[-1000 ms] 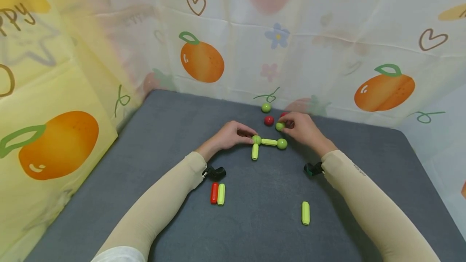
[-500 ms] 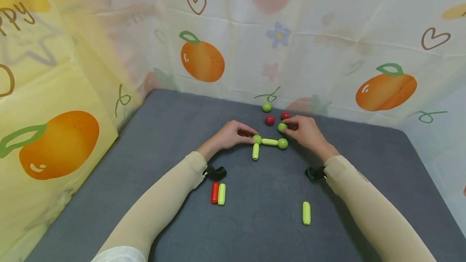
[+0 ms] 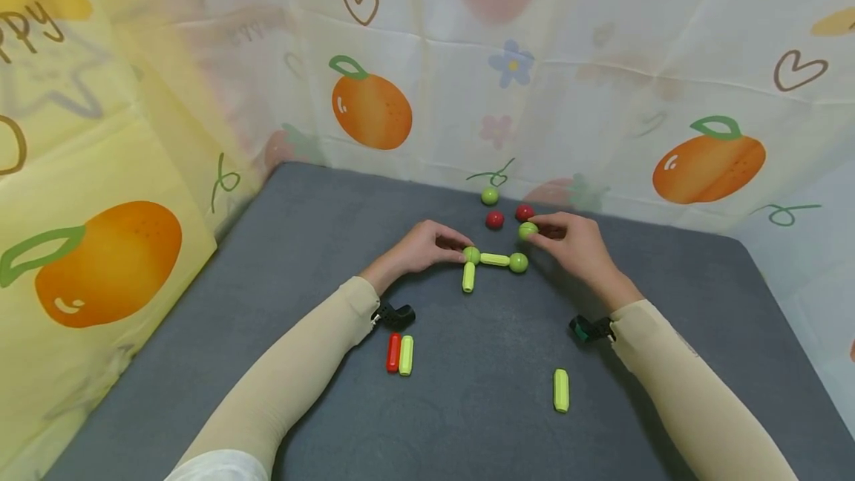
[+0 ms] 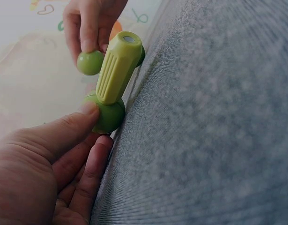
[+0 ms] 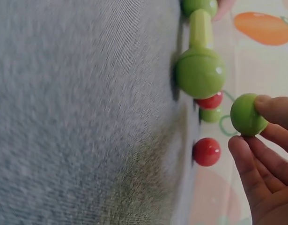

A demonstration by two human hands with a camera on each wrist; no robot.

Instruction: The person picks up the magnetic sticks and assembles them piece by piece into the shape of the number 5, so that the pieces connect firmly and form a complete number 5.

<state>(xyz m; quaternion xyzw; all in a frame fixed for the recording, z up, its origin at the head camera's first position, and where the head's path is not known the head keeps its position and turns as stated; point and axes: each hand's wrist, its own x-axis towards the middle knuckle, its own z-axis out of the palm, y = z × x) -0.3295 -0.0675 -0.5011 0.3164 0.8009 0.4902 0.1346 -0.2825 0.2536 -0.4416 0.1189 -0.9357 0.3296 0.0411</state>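
Grey table (image 3: pixel 470 421): four green balls (image 3: pixel 528 231), two red balls (image 3: pixel 494 220), five rods (image 3: pixel 495 260).

Your head view looks forward and down across the table (image 3: pixel 481 407); your wrist views, close and tipped sideways, share the held green ball (image 4: pixel 90 63), upper left in the left's, right of centre in the right's.

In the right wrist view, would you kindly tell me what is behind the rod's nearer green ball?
Behind that green ball a red ball peeks out, with another green ball partly showing beyond it. The red ball's remainder and anything else directly behind are covered.
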